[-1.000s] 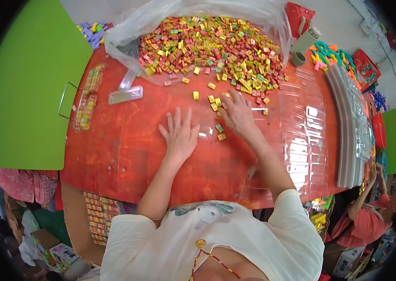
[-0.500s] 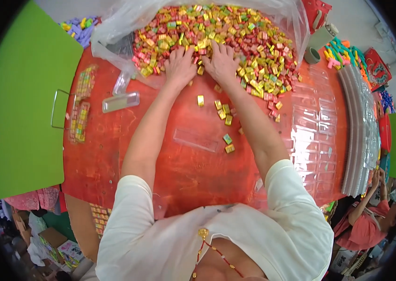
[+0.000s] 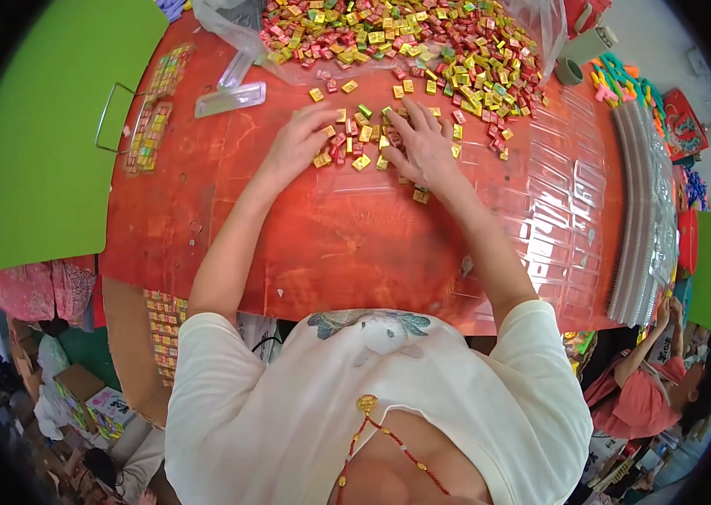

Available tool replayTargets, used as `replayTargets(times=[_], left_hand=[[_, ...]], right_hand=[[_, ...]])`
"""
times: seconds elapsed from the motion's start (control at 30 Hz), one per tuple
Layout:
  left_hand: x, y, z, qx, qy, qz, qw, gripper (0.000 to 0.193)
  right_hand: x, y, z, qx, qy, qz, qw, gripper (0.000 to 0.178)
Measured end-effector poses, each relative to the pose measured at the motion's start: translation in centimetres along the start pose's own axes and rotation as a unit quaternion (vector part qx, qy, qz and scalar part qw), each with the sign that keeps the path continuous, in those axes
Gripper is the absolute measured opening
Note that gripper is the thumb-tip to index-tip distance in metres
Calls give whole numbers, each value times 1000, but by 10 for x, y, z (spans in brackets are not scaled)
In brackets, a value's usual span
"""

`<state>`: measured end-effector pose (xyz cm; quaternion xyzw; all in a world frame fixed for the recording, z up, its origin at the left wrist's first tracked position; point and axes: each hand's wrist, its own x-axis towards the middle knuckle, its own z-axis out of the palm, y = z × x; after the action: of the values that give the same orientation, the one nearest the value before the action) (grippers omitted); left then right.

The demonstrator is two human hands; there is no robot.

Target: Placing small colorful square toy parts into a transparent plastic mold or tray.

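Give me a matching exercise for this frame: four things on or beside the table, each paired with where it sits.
1. left hand
2. candy heap
3. tape roll
4. stack of clear trays

A. far right edge of the table
B. on the plastic bag at the far side
C. beside the small pulled-out pile of candies
D. far right corner, past the heap

Pairs: 1-C, 2-B, 3-D, 4-A

Both hands pulled back from the big candy pile (image 3: 406,42) toward the body. Left hand (image 3: 297,143) & right hand (image 3: 423,151) dragged a small batch of wrapped candies (image 3: 355,139) out w/ them; it lay between the hands on the red table (image 3: 330,236).
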<state>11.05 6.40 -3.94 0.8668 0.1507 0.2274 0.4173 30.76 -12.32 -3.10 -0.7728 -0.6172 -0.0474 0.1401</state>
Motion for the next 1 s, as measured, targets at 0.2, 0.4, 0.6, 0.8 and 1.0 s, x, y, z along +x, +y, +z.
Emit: replayTargets(times=[0.2, 0.4, 0.6, 0.8, 1.0], left_hand=[[-28, 0, 22, 201, -31, -16, 979, 43], [-75, 27, -6, -12, 67, -36, 997, 44], [-96, 41, -22, 254, 31, -55, 965, 43], [-99, 59, -17, 353, -36, -45, 934, 35], [-104, 62, 9, 399, 39, -67, 914, 23]], right_hand=[[-12, -43, 7, 12, 39, -89, 995, 49], [-41, -34, -14, 58, 29, -24, 998, 39], [-74, -73, -21, 26, 21, -69, 997, 39], [-60, -100, -30, 62, 58, -65, 994, 26], [-24, -117, 6, -9, 75, -77, 994, 19]])
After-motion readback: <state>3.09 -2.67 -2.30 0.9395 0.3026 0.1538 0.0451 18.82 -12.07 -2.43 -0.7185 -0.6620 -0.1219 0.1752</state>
